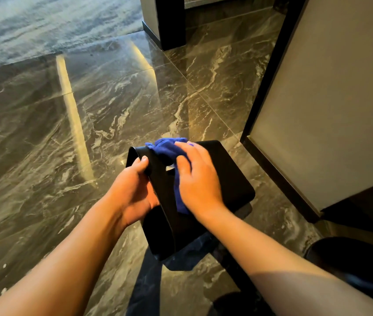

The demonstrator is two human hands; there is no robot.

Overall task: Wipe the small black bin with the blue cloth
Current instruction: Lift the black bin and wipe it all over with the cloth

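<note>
Tilted bin [226, 174]: left hand [133, 190] grips rim; right hand [198, 179], fingers blurred, presses cloth [166, 148] flat. Wall panel [329, 110] right of hands.

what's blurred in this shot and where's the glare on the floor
Head view: the right hand and the blue cloth are smeared by motion blur, while the left hand gripping the small black bin looks sharper. Head view: pale streaks of glare run across the glossy marble floor. Head view: the wide lens bends lines near the edges.

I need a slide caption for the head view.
Left hand grips the small black bin; right hand presses the blue cloth on it.
</note>
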